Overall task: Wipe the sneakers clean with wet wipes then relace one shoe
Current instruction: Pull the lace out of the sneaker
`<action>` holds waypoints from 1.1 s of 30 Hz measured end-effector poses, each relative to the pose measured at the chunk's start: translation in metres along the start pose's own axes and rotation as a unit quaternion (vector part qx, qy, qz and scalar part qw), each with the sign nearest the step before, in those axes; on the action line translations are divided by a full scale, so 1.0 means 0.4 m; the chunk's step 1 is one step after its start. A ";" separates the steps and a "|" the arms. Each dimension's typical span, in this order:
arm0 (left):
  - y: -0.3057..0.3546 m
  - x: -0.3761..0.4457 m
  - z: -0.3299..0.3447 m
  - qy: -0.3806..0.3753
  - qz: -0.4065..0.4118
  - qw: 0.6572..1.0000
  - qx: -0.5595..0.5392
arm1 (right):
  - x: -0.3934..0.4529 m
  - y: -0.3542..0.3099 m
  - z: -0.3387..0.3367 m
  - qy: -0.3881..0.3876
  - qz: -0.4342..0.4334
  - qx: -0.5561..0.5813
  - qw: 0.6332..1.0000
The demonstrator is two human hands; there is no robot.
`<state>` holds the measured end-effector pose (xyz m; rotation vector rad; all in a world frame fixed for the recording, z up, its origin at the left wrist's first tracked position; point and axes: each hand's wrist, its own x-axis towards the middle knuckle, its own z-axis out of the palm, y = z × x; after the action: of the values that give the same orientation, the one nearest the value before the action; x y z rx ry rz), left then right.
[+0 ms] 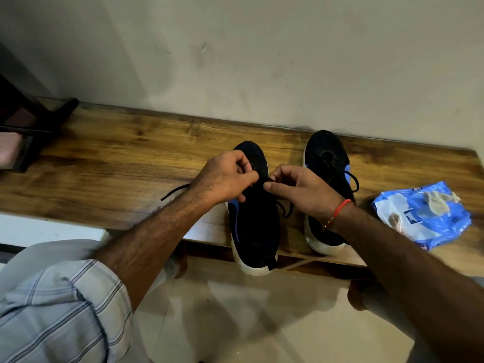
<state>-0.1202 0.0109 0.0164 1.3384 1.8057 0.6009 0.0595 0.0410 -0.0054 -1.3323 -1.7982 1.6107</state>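
Both hands (pixel 226 176) (pixel 301 188) pinching lace (pixel 175 191) — left sneaker (pixel 252 221)

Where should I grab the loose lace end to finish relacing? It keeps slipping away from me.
Pinch the lace tail near its tip, coming from the left over the bare wooden shelf. It lies flat and free there, trailing out from under the left hand, clear of the sneaker.

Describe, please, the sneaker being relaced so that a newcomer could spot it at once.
On the wooden bench against the wall stand two black sneakers. It is the left sneaker, nearer the bench's front edge; unlike the other sneaker, both hands pinch its lace.
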 end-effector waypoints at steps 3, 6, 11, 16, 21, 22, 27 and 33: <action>-0.009 0.007 0.010 0.025 0.007 1.000 0.017 | 0.001 -0.011 -0.006 -0.010 0.030 0.079 0.996; -0.006 0.006 0.016 0.025 0.020 0.998 0.046 | -0.002 -0.018 -0.010 -0.002 0.070 0.190 0.979; 0.006 0.000 -0.018 -0.094 -0.087 0.986 -0.106 | -0.002 -0.024 -0.026 0.012 0.068 0.367 0.928; 0.013 0.004 -0.075 -0.244 -0.081 0.903 -0.344 | -0.001 -0.047 -0.046 0.030 -0.001 0.453 0.891; 0.018 0.016 -0.125 -0.133 -0.050 0.860 -0.490 | 0.008 -0.047 -0.076 0.087 -0.048 0.481 0.871; 0.016 0.018 -0.130 -0.099 -0.046 0.862 -0.496 | 0.009 -0.047 -0.082 0.096 -0.050 0.478 0.872; 0.011 0.029 -0.130 0.054 -0.057 0.895 -0.438 | 0.028 -0.034 -0.076 0.218 -0.031 0.285 0.933; -0.041 0.045 -0.097 0.114 -0.068 0.986 0.101 | 0.025 0.001 -0.083 0.232 -0.110 -0.257 0.932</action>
<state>-0.1634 0.0254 0.0209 1.3069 2.1738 0.5261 0.0808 0.0675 0.0003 -1.4925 -2.0279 0.6445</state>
